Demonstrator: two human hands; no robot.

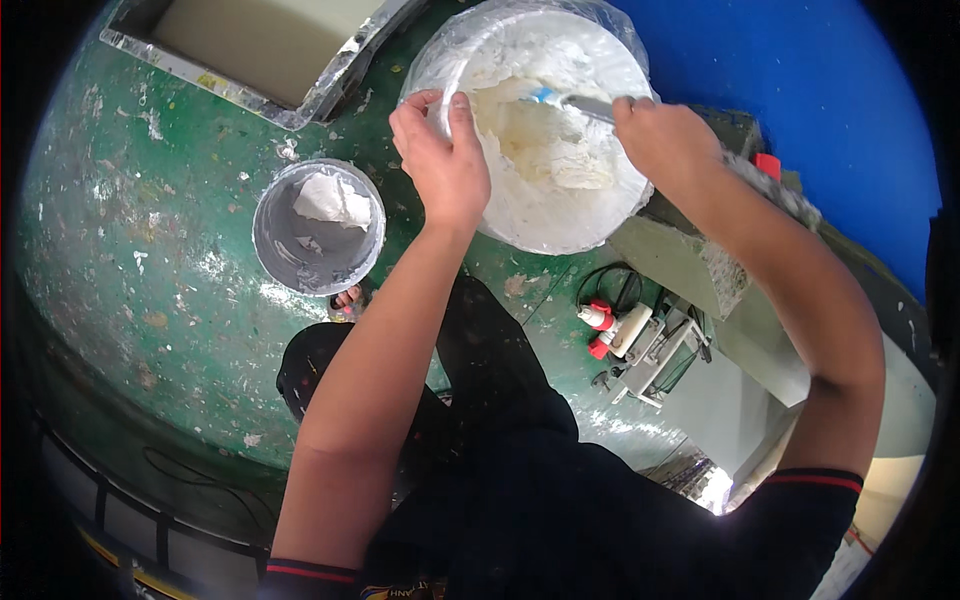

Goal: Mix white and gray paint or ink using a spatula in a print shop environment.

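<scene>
I have the left hand (440,160) at the top centre of the frame, holding the near-left rim of a wide white tub (632,75), the thumb and fingers set apart at its edge. My right hand (665,140) is closed around the grey handle of a scraper-like tool (590,107), which reaches leftward into the tub; a blue part shows towards its far end, and I cannot make out its tip. White paste (575,165) coats the inside of the tub, yellowish in the middle, and clear plastic film (424,78) stands around the outer edge.

Left of centre, a grey bucket (350,250) stands on the spattered green floor (170,250) with a white lump (333,200) inside. A stained tray (220,88) with a greyish inside fills the upper left. Right of centre I see a metal-framed device (655,350) beside a red-and-white plug (597,318) and a black cable (632,280).
</scene>
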